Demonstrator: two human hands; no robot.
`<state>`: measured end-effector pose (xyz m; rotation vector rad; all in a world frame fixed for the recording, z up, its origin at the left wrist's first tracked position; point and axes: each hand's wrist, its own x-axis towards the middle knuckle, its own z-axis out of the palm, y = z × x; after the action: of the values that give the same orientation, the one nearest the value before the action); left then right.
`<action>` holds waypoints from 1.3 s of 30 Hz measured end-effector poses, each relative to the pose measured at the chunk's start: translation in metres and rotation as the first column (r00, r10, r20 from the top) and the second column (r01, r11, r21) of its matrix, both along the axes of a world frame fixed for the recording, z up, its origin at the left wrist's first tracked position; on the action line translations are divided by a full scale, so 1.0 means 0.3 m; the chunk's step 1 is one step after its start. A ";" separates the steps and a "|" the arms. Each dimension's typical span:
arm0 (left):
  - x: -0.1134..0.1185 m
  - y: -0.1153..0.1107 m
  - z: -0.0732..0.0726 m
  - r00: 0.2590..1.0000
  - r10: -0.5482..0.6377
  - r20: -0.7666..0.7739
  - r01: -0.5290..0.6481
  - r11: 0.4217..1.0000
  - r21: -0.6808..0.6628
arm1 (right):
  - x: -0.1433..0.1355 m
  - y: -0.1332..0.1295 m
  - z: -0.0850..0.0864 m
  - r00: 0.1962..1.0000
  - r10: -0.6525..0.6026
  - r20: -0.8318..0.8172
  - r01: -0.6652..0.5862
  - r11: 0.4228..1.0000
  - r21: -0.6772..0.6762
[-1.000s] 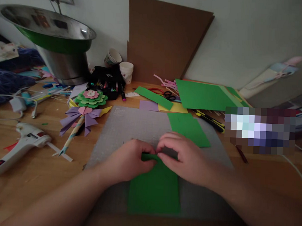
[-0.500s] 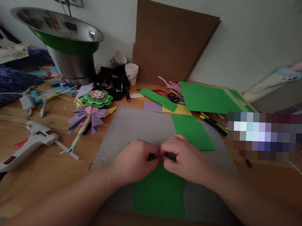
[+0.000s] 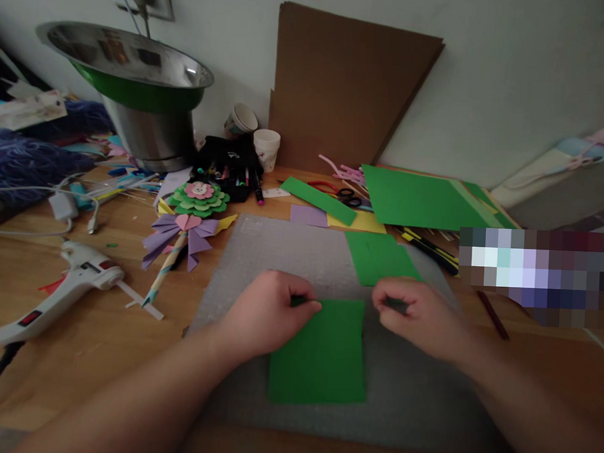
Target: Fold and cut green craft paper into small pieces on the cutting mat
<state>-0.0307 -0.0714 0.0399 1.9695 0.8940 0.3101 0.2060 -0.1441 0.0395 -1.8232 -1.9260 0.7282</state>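
A square sheet of green paper point(image 3: 319, 361) lies on the grey cutting mat point(image 3: 219, 396) in front of me. My left hand point(image 3: 275, 312) pinches its top edge between thumb and curled fingers. To the right of that sheet, my right hand point(image 3: 418, 315) hovers over the mat, thumb and fingertips drawn together, with nothing visible in them. Just beyond the right hand is a second green paper piece point(image 3: 381, 257), flat on the mat and partly covered by that hand.
At the left lie a white hot glue gun point(image 3: 63, 293) and a paper flower wand point(image 3: 182, 228). Behind the mat are a green paper strip point(image 3: 318, 200), black-handled scissors point(image 3: 349, 198) and a yellow-black cutter point(image 3: 428, 251). A metal basin point(image 3: 138, 79) and brown cardboard point(image 3: 343, 88) stand at the back.
My right hand has let go of the green sheet and moved right, away from my left hand. The sheet's front edge now sits farther from me. The view has shifted slightly.
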 end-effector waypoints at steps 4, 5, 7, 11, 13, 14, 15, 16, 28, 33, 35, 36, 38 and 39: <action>0.002 0.006 -0.004 0.999 0.003 0.046 0.002 0.993 -0.119 | -0.012 -0.013 -0.001 0.947 -0.133 -0.294 0.126 0.991 -0.043; 0.004 0.005 -0.006 0.998 0.001 0.059 0.007 0.990 -0.143 | -0.030 -0.014 0.001 0.925 -0.146 -0.350 0.130 0.989 -0.068; 0.008 0.004 -0.012 0.999 0.010 0.050 -0.002 0.986 -0.164 | -0.070 -0.016 0.000 0.919 -0.137 -0.370 0.099 0.988 -0.120; 0.012 0.002 -0.020 1.000 -0.001 -0.026 0.000 1.000 -0.022 | -0.128 -0.016 -0.022 0.957 -0.104 -0.270 0.059 0.984 -0.170; 0.014 -0.003 -0.024 0.998 -0.050 -0.041 0.052 0.998 0.038 | -0.144 -0.020 -0.039 0.956 -0.087 -0.279 0.024 0.975 -0.221; 0.016 -0.007 -0.026 0.996 -0.080 -0.042 0.082 0.996 0.043 | -0.152 -0.023 -0.047 0.955 -0.077 -0.286 0.005 0.970 -0.245; 0.018 -0.012 -0.028 0.993 -0.110 -0.043 0.111 0.993 0.037 | -0.159 -0.027 -0.054 0.954 -0.069 -0.292 -0.010 0.966 -0.260; 0.020 -0.017 -0.030 0.990 -0.134 -0.042 0.135 0.990 0.030 | -0.166 -0.031 -0.060 0.953 -0.058 -0.297 -0.023 0.964 -0.264; 0.007 -0.004 -0.022 0.990 -0.134 -0.042 0.129 0.987 -0.100 | -0.123 -0.040 -0.055 0.964 -0.018 -0.266 -0.013 0.993 -0.115; -0.004 0.014 -0.015 0.989 -0.146 0.009 0.146 0.979 -0.145 | -0.050 -0.029 -0.029 0.968 -0.028 -0.248 0.009 0.997 -0.077; -0.009 0.019 -0.012 0.990 -0.141 0.011 0.141 0.979 -0.146 | -0.023 -0.024 -0.022 0.970 -0.044 -0.240 0.025 0.996 -0.080; -0.012 0.022 -0.011 0.991 -0.135 0.011 0.135 0.981 -0.141 | -0.008 -0.021 -0.020 0.971 -0.049 -0.234 0.030 0.996 -0.083; -0.019 0.032 -0.012 0.992 -0.123 0.003 0.123 0.985 -0.122 | 0.026 -0.014 -0.017 0.973 -0.056 -0.222 0.039 0.996 -0.082; -0.023 0.039 -0.014 0.994 -0.109 -0.010 0.108 0.989 -0.105 | 0.045 -0.011 -0.015 0.974 -0.069 -0.215 0.055 0.996 -0.073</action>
<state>-0.0375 -0.0596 0.0358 1.9178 0.7936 0.1824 0.2196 -0.1473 0.0350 -1.7529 -1.7166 0.9385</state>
